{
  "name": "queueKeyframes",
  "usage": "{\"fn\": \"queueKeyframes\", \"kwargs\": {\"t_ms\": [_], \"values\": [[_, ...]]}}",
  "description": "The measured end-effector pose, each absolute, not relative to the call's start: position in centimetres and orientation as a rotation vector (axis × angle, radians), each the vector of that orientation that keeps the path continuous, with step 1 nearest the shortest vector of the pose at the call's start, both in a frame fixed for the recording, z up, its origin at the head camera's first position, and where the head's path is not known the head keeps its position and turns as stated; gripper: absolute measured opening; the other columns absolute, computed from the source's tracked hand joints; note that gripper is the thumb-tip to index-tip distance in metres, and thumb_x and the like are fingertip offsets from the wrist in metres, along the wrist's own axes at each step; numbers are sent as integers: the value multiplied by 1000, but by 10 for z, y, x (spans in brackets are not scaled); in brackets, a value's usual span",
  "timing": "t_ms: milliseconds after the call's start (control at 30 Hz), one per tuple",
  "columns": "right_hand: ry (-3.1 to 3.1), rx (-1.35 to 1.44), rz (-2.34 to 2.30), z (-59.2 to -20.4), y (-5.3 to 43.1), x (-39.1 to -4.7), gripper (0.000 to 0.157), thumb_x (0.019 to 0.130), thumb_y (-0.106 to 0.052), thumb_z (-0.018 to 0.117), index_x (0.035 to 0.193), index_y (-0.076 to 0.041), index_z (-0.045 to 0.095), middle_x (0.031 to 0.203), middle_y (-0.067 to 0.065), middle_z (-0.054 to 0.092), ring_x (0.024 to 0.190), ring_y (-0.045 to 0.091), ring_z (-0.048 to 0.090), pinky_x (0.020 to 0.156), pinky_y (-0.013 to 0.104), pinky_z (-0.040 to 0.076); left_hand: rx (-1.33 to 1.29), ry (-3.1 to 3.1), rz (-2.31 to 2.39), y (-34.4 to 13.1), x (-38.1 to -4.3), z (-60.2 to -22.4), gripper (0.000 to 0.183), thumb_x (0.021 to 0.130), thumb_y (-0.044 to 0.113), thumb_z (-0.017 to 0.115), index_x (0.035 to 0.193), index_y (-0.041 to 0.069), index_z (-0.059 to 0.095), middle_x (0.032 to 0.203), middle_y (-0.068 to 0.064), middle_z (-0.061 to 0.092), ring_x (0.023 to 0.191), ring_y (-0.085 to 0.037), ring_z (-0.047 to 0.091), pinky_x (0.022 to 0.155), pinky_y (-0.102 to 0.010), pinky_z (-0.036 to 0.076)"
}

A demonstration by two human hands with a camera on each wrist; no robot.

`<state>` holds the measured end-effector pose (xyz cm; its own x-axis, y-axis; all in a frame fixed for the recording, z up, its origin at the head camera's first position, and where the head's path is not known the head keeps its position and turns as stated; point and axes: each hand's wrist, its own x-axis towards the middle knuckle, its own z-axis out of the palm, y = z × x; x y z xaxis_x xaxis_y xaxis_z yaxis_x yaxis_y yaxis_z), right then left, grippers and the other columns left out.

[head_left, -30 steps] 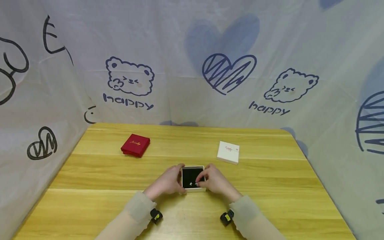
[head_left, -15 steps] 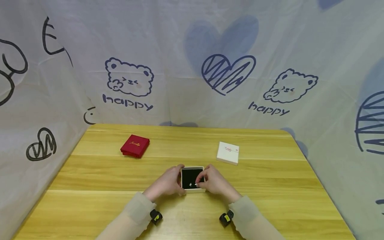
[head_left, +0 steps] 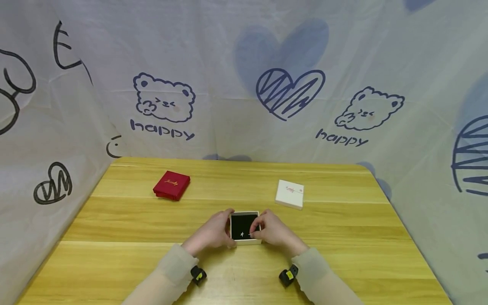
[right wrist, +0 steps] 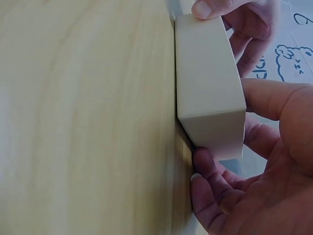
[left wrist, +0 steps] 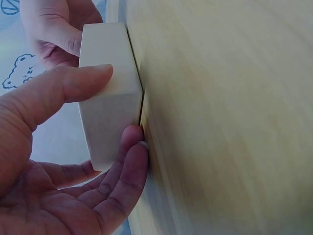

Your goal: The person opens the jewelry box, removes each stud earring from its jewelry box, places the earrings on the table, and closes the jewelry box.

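Open box (head_left: 248, 242) faces up, long axis left-right; my left hand (head_left: 213, 231) grips it, right hand (head_left: 275, 229) pinches white bit (head_left: 249, 234). Red box (head_left: 171, 185) beyond.

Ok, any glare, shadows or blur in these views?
Head view: pale sheen on the near table, and the star in the box too tiny for detail; left wrist view: soft shadow beside the box, wood grain blurred; right wrist view: shadow near the box's lower corner, grain blurred too.
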<state>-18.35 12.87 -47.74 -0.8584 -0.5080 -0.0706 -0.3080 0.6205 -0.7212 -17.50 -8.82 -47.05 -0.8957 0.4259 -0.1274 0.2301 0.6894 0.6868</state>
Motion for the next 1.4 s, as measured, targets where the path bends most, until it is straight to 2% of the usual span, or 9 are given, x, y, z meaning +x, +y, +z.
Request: {"fn": "queueKeyframes", "kwargs": {"t_ms": [300,533,767,1100,1300,1400], "values": [[2531,-607,-1091,-475,130,-185,11,88,-9,70,78,-13,72,92,7,48,81,19,43,70,33,38,517,2624,1020,-88,-174,-468,97,63,10,90,142,-10,37,87,-5,51,71,-14,52,72,-34,47],[2535,-632,-1070,-476,129,-185,8,86,-11,75,79,-13,72,91,6,47,81,19,43,70,33,37,511,2616,1017,-88,-174,-470,97,64,10,90,143,-10,36,87,-5,51,71,-14,52,72,-34,47],[2529,-630,-1089,-476,130,-185,11,87,-9,73,76,-12,73,92,5,49,85,19,43,73,34,38,507,2617,1013,-88,-175,-470,98,63,10,90,143,-9,36,87,-5,51,70,-14,52,72,-34,47],[2429,-613,-1182,-474,136,-188,10,89,-9,70,80,-9,74,90,4,53,85,19,44,71,33,39,491,2647,994,-87,-174,-469,98,62,11,90,142,-9,38,92,-7,53,76,-17,52,79,-38,47],[2357,-657,-1256,-473,140,-189,9,91,-8,66,86,-2,72,81,0,62,69,12,49,61,26,40,498,2648,1005,-87,-174,-469,98,62,11,90,142,-10,38,93,-8,53,78,-18,52,79,-38,46],[2359,-614,-1297,-473,143,-187,9,92,-8,65,88,-2,70,82,0,64,71,12,52,64,28,42,509,2636,1016,-88,-174,-469,98,62,10,90,142,-10,37,91,-7,53,74,-16,53,76,-36,47]]}}
